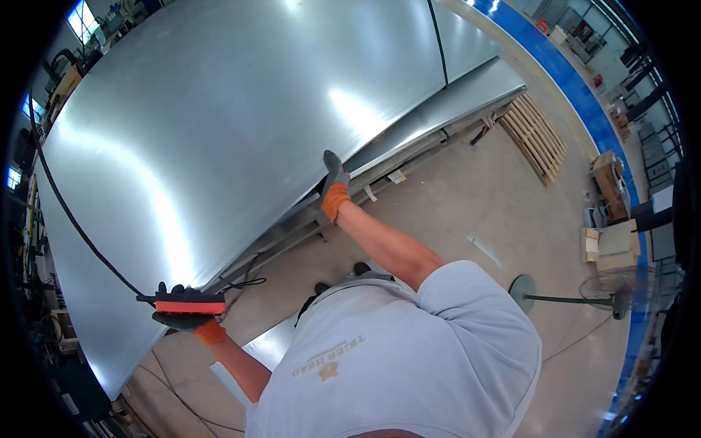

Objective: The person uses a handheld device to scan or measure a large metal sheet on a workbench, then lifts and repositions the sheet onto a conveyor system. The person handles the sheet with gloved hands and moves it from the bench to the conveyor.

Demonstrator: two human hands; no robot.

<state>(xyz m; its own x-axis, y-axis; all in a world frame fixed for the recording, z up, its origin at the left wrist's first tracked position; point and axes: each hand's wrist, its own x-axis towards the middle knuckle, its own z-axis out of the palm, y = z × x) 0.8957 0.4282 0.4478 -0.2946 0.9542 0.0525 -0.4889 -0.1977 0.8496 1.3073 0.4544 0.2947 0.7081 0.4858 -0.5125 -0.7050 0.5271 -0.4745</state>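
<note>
A large, shiny metal sheet [248,95] spreads across the left and middle, its near edge running diagonally in front of me. My left hand [179,320], in a dark glove with an orange cuff, is closed around a red-and-black hand-held control box [191,307] over the sheet's near-left part. A black cable [64,203] runs from the box up the left side. My right hand [335,174], gloved the same way, grips the sheet's edge, with part of the glove on top. Its remaining fingers are hidden under the edge.
More metal sheets [431,109] lie beneath on a wooden support. Beyond their right end is a slatted wooden pallet [534,137]. At right stand a floor fan [612,301] and cardboard boxes [617,244]. Loose cables [174,390] cross the floor at lower left.
</note>
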